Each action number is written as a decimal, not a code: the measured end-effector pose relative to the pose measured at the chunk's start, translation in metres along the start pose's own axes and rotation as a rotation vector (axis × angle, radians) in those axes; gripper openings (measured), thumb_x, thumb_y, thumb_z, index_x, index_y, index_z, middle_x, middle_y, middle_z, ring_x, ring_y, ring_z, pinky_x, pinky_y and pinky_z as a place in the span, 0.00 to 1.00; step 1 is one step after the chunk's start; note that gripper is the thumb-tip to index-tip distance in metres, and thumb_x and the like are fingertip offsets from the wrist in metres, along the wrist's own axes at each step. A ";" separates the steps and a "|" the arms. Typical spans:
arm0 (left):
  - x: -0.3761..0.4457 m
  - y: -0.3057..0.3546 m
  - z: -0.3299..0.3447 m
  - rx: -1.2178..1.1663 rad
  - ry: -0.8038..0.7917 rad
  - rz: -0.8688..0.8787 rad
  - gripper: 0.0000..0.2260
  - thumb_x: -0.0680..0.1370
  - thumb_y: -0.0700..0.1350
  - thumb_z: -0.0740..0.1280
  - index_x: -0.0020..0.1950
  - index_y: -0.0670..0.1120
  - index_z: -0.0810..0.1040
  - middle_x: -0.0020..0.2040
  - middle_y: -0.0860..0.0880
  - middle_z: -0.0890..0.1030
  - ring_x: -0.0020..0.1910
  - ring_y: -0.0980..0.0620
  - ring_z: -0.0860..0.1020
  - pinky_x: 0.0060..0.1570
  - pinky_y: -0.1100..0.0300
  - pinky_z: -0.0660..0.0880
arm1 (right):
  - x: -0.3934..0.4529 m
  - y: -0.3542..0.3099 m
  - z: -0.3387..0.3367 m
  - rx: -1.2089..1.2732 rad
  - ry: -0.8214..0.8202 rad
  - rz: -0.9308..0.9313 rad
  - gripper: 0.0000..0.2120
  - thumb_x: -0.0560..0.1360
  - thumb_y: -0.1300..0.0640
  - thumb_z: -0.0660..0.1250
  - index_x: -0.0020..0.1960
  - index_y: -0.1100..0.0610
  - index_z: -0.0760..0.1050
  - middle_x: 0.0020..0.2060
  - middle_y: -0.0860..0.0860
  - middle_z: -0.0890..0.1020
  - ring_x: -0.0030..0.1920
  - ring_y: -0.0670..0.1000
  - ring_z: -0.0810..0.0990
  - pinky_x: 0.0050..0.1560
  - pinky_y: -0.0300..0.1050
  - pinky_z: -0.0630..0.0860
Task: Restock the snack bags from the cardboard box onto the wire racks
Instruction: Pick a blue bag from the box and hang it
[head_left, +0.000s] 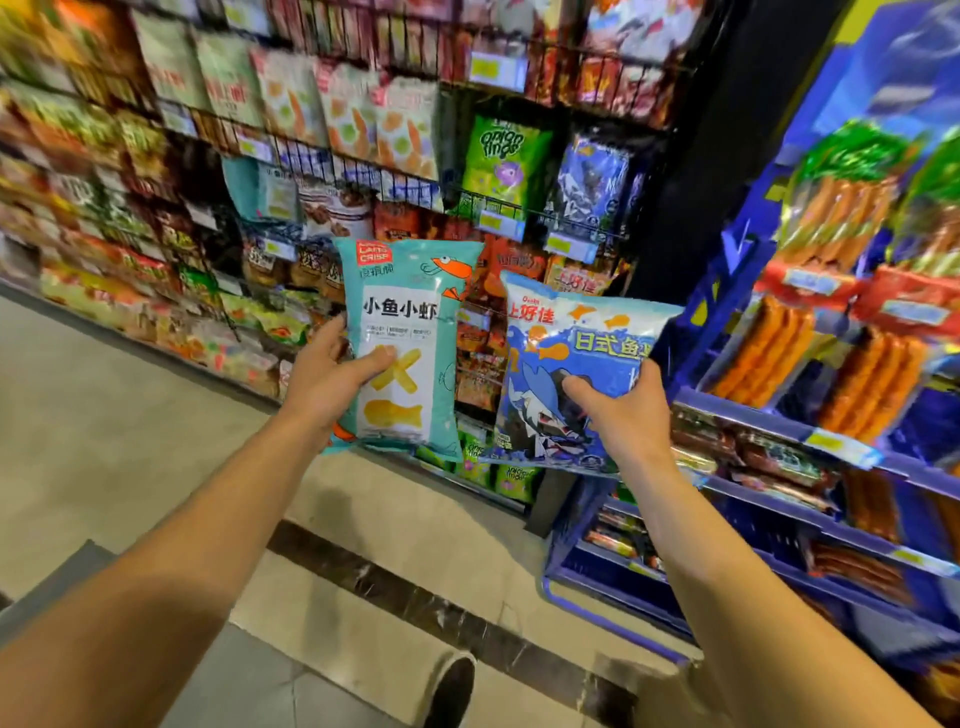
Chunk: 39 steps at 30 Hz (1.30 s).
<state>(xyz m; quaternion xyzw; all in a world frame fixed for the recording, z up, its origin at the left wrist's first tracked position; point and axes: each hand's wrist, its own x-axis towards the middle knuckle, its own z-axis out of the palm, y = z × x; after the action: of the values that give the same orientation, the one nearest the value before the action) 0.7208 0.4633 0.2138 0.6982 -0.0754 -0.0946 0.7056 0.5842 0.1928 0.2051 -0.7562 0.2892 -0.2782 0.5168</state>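
- The left hand (332, 382) grips a teal bag (402, 343) at centre frame, thumb pressed on its front face low on the left side, the other fingers hidden behind it.
- The right hand (618, 410) grips a blue bag (566, 364) just right of centre, thumb on the front near its right edge, fingers out of sight behind.
- Both bags are held upright in the air in front of the wire racks (363, 156), which fill the upper left and centre of the frame; the two bags sit just beside each other, and I cannot tell whether their edges touch.
- The cardboard box is not in view.
- Handling, as a judgement: the bags look puffed with air, so they should be very light and soft, with a slick film surface and brittle contents.
- A hard squeeze in the middle would likely crush the snacks; a light pinch at a side edge or the sealed top seam seems safer.
- A matching teal pack appears on the rack left of centre, and dark blue packs (592, 176) to the upper right, likely the slots to aim for.
- The slick film may slip from a thumb-only hold as a bag tilts over the rack's front wire.
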 end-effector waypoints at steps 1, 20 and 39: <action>0.014 0.004 0.000 0.010 -0.005 0.013 0.18 0.75 0.42 0.76 0.57 0.61 0.78 0.57 0.56 0.83 0.56 0.51 0.83 0.60 0.45 0.78 | 0.010 -0.004 0.006 0.014 0.013 -0.013 0.28 0.69 0.54 0.80 0.63 0.52 0.70 0.52 0.43 0.80 0.53 0.49 0.81 0.57 0.53 0.79; 0.267 0.093 0.076 -0.010 -0.149 0.176 0.26 0.77 0.41 0.73 0.73 0.51 0.71 0.57 0.57 0.81 0.55 0.53 0.82 0.60 0.47 0.78 | 0.243 -0.083 0.070 0.031 0.201 -0.191 0.27 0.65 0.43 0.79 0.59 0.47 0.72 0.56 0.46 0.77 0.60 0.51 0.75 0.58 0.52 0.76; 0.424 0.070 0.088 0.020 -0.299 0.265 0.23 0.77 0.38 0.72 0.69 0.53 0.72 0.60 0.57 0.81 0.53 0.64 0.81 0.51 0.65 0.77 | 0.357 -0.070 0.120 -0.087 0.428 -0.167 0.44 0.71 0.59 0.78 0.79 0.62 0.57 0.72 0.57 0.70 0.69 0.51 0.71 0.66 0.48 0.71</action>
<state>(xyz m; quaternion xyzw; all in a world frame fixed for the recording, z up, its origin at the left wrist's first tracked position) 1.1130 0.2770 0.2742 0.6672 -0.2715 -0.1026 0.6860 0.9234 0.0291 0.2772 -0.7227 0.3405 -0.4613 0.3859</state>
